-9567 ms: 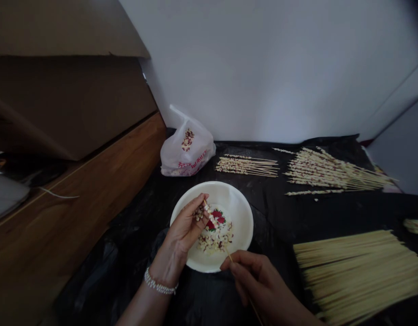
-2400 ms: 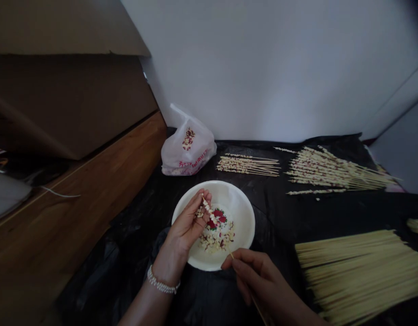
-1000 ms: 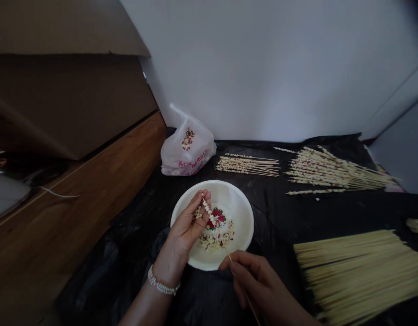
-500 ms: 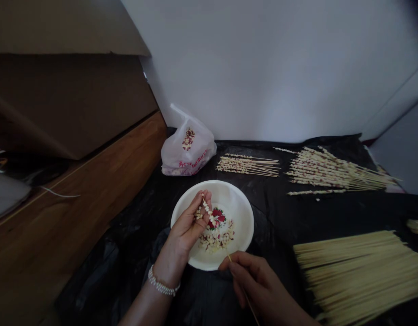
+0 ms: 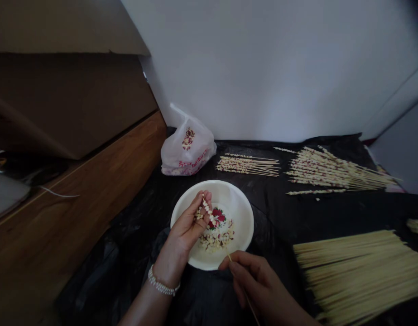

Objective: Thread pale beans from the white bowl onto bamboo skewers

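Over the left part of a white bowl (image 5: 242,208), my left hand (image 5: 191,222) is cupped palm up, its fingers curled around small pale pieces. A row of these pieces (image 5: 207,209) threaded on a skewer lies across its fingers. My right hand (image 5: 251,276) pinches a thin wooden stick (image 5: 251,308) at the bowl's near rim; the stick's upper end points into the bowl. Loose cream and dark red pieces (image 5: 217,237) lie in the bowl's bottom, beside a printed red flower.
Behind the bowl stands a white plastic bag (image 5: 191,156). Threaded skewers lie in a small bundle (image 5: 247,164) and a larger pile (image 5: 324,170). Bare sticks (image 5: 361,271) lie at the right. A cardboard box (image 5: 69,99) and wooden board (image 5: 127,149) are on the left.
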`<state>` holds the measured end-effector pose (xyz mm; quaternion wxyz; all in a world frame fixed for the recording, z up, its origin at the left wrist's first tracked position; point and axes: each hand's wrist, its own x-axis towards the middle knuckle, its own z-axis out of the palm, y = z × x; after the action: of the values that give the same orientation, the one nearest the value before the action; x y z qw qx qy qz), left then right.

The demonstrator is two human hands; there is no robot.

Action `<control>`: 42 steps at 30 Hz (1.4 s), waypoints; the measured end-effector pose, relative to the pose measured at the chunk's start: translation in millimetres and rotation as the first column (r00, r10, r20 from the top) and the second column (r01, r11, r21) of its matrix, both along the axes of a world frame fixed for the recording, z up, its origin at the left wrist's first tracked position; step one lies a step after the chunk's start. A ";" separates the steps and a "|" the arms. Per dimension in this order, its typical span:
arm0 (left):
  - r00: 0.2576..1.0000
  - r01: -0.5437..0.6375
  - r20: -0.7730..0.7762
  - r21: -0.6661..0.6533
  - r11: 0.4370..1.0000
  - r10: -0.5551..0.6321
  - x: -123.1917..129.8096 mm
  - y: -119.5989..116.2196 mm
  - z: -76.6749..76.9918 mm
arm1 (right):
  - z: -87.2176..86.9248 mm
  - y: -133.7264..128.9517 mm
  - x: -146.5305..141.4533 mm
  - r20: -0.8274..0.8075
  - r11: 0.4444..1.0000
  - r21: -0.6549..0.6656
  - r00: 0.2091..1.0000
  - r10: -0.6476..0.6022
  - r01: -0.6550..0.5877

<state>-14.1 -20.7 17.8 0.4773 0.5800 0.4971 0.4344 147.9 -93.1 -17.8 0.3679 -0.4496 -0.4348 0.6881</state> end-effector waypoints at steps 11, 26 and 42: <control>0.941 0.027 0.332 -0.279 0.960 0.070 -2.1 48.9 -42.5 | -3.5 -1.7 0.0 -0.019 0.999 -0.023 0.999 -0.026 0.025; 0.691 0.017 0.586 -0.598 0.802 0.423 13.3 39.4 -7.9 | -1.6 0.1 2.9 -0.031 0.997 0.033 0.997 -0.070 0.071; 0.969 0.053 0.246 -0.103 0.993 -0.026 -9.5 21.1 -37.6 | -2.1 -0.3 2.4 -0.015 1.000 0.015 1.000 -0.002 0.002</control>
<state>-23.6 0.4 -19.8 0.5744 0.5049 0.4458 0.4652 150.3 -93.4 -19.9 0.3752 -0.4423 -0.4367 0.6877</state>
